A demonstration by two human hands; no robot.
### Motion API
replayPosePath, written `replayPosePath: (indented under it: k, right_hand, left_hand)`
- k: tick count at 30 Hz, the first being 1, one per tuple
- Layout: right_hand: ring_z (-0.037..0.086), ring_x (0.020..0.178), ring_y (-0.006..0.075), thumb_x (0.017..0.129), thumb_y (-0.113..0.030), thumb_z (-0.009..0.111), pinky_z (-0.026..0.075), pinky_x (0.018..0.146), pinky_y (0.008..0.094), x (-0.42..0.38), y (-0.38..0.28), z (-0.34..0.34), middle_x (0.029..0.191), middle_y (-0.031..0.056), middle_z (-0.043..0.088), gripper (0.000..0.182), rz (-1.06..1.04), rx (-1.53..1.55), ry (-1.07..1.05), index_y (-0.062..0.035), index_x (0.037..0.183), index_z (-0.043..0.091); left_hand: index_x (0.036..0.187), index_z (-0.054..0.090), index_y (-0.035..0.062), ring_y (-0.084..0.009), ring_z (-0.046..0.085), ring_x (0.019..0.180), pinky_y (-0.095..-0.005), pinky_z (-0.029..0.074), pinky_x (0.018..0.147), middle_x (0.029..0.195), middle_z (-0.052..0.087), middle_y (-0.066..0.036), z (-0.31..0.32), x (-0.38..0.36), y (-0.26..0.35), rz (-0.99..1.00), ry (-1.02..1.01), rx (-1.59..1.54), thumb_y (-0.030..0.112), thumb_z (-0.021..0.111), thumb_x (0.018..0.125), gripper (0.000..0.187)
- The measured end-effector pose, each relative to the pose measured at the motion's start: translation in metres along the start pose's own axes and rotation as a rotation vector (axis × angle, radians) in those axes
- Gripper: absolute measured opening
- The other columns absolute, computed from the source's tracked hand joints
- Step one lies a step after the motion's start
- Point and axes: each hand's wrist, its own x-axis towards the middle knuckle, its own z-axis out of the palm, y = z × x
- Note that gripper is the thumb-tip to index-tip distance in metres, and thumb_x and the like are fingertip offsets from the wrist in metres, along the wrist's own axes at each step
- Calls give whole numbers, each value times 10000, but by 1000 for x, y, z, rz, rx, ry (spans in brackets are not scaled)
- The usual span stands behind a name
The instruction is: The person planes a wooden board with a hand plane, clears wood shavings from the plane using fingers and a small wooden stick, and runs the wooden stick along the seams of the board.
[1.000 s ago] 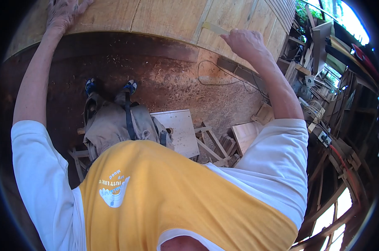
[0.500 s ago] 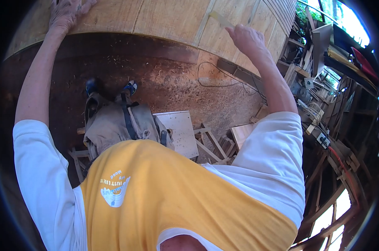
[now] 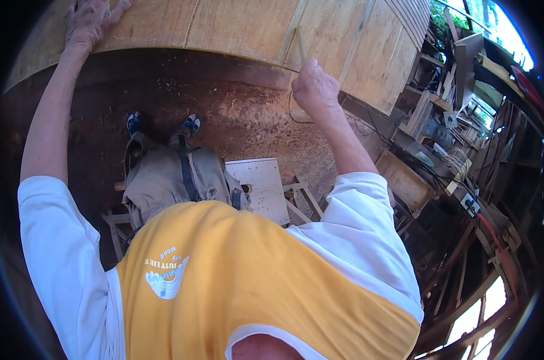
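Observation:
My left hand (image 3: 93, 24) lies on the pale wooden panel surface (image 3: 242, 27) at the upper left, fingers spread, some cut off by the top edge. My right hand (image 3: 315, 87) is closed around one end of a thin, flat, yellowish strip (image 3: 302, 45) near the panel's front edge. The strip points away from me over the panel, close to a seam between boards. Its exact kind cannot be made out, and the gripped end is hidden in my fist.
Below the panel is a reddish-brown floor with a dark cable (image 3: 299, 120). By my legs stands a white board with a hole (image 3: 263, 186). Wood scraps, a wooden box (image 3: 404, 180) and a power socket (image 3: 468, 204) crowd the right side.
My right hand has moved left and toward me with the strip, which now points more straight away from me. My left hand has stayed nearly in place.

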Motion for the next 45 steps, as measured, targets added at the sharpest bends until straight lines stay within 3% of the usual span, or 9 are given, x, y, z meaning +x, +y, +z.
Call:
replayPosePath:
  k: [9,15,18,25,29,32,36,39,45]
  right_hand:
    - [738,977,402,893,-257,691,568,878,491,9,-55,-17,957,270,728,412,245,341,19,39,1101,494]
    - [732,989,415,883,-264,692,559,896,493,-34,-68,10,971,267,729,427,304,403,-37,44,1103,496]
    - [715,1025,436,884,-273,665,547,928,490,-15,-64,-5,1013,294,719,417,316,474,-48,67,1092,544]
    - [674,1093,479,865,-281,626,524,971,503,-31,-53,13,1043,360,687,447,268,749,8,105,1083,578]
    - [676,1081,488,853,-292,627,520,978,502,-20,-51,3,1048,359,690,462,312,690,-17,103,1091,610]
    - [679,1074,483,916,-338,579,521,978,506,12,-36,-27,1053,336,704,448,270,664,-64,80,1057,659]
    - [681,1071,471,1027,-441,435,519,957,537,49,-15,-8,1067,310,714,565,186,565,54,59,1073,693]
    - [679,1065,476,1021,-434,458,513,956,553,23,-32,-8,1064,306,713,544,250,612,-17,58,1061,686]
    - [668,1034,495,1026,-396,493,505,929,551,-27,-50,27,1032,318,699,483,316,824,70,56,1009,663]
  left_hand:
    - [1627,307,110,-355,126,1593,-523,106,1275,1709,207,-179,5,-3,-6,67,89,-65,508,623,925,867]
    - [1639,272,123,-357,122,1595,-532,109,1274,1715,191,-173,1,1,-6,37,13,-31,557,635,897,933]
    - [1656,263,301,-291,173,1595,-511,140,1274,1726,229,-58,80,32,-51,257,499,10,748,445,961,846]
    - [1656,261,307,-291,161,1597,-546,125,1266,1728,219,-61,75,31,-47,220,435,13,783,454,934,887]
    - [1655,266,308,-303,162,1596,-545,123,1265,1728,218,-72,72,28,-46,215,405,38,781,452,936,880]
    - [1653,267,309,-300,157,1597,-548,124,1269,1729,209,-65,74,28,-46,219,423,24,790,449,932,885]
    - [1652,270,306,-296,157,1597,-551,124,1269,1729,210,-62,74,29,-47,222,413,18,794,451,928,891]
    - [1652,273,300,-297,162,1596,-554,121,1268,1726,217,-67,72,28,-46,216,398,26,796,452,925,898]
    - [1650,279,296,-301,166,1594,-559,118,1266,1723,222,-80,65,26,-44,194,366,43,799,455,920,904]
